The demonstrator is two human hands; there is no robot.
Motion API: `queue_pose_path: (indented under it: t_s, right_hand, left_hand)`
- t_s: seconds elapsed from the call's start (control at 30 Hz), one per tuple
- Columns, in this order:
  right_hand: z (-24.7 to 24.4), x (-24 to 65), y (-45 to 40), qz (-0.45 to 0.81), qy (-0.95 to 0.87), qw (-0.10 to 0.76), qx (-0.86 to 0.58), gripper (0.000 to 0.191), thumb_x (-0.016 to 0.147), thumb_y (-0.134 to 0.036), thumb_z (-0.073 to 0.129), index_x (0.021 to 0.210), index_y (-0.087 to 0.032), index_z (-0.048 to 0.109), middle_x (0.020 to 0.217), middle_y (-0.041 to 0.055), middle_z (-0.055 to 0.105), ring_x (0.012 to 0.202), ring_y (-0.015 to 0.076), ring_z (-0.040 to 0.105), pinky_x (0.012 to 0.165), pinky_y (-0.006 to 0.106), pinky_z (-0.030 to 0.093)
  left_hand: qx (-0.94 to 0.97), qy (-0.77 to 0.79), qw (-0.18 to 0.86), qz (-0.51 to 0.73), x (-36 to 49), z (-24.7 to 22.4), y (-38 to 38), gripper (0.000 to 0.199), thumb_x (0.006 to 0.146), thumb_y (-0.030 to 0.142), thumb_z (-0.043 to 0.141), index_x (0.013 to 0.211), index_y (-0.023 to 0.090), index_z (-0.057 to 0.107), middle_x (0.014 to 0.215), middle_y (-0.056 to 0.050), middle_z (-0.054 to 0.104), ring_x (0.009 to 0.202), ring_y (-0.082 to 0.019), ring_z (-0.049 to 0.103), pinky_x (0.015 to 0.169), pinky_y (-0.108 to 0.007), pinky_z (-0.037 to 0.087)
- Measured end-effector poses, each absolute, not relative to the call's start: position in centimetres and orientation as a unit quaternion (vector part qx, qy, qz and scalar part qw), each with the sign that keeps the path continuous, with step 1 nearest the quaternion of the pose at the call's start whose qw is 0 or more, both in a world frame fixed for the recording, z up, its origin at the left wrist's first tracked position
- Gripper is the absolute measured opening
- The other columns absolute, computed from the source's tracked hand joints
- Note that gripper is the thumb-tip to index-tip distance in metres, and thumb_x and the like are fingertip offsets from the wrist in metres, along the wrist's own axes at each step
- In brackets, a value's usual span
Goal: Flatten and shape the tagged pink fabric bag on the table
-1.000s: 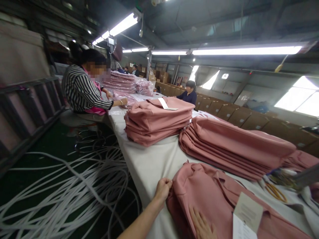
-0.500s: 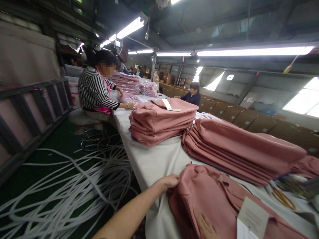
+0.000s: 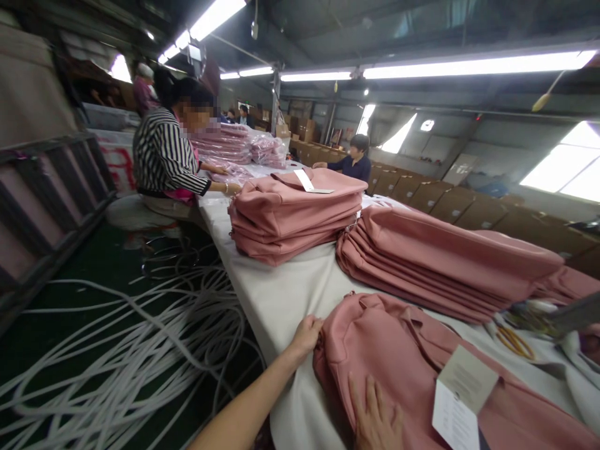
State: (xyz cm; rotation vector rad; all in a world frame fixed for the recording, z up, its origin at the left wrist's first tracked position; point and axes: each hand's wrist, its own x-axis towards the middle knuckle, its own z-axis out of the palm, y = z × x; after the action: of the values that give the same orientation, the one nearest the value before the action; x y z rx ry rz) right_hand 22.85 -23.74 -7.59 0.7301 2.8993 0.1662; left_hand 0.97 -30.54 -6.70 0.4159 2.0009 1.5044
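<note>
A pink handbag (image 3: 394,344) lies on its side at the near edge of the cloth-covered table. My left hand (image 3: 307,332) is closed at the bag's left end, its fingertips hidden behind the edge. Flat on the bag's front panel rests my right hand (image 3: 375,414), fingers spread. A paper hang tag (image 3: 464,378) lies open on the bag, to the right of that hand. Beyond is a stack of pink handbags (image 3: 293,215) with a white tag on top. Another row of pink bags (image 3: 445,259) leans over to the right.
White cord (image 3: 154,350) lies in loose coils on the floor at left. A co-worker in a striped top (image 3: 169,150) sits by plastic-wrapped bags (image 3: 225,145). Yellow-handled scissors (image 3: 515,342) lie at right. Cardboard boxes (image 3: 422,194) line the back.
The view has tilted and shifted slightly, so the scene sits higher and further left. My right hand shows more fully on the bag. My left hand stays at the bag's end.
</note>
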Motion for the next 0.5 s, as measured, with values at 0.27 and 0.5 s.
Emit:
queue_pose_path:
  t_s: [0.27, 0.5]
  right_hand:
    - [-6.0, 22.2, -25.1, 0.014, 0.967, 0.093, 0.239, 0.066, 0.081, -0.005, 0.041, 0.145, -0.022, 0.035, 0.149, 0.0201, 0.030, 0.136, 0.0428, 0.024, 0.101, 0.072, 0.023]
    - [1.4, 26.6, -22.1, -0.060, 0.962, 0.086, 0.253, 0.064, 0.081, -0.031, 0.059, 0.140, -0.020, 0.037, 0.141, 0.0211, 0.042, 0.132, 0.0349, 0.035, 0.106, 0.064, 0.021]
  left_hand:
    - [0.686, 0.654, 0.158, 0.276, 5.1, 1.3, -32.2, 0.080, 0.063, 0.039, 0.079, 0.134, 0.022, 0.046, 0.138, -0.014, 0.047, 0.130, -0.037, 0.036, 0.113, -0.048, 0.020]
    - [0.784, 0.613, 0.086, -0.046, 2.9, -2.4, -29.3, 0.082, 0.059, 0.003, 0.057, 0.136, 0.028, 0.046, 0.128, -0.017, 0.053, 0.119, -0.038, 0.048, 0.096, -0.052, 0.040]
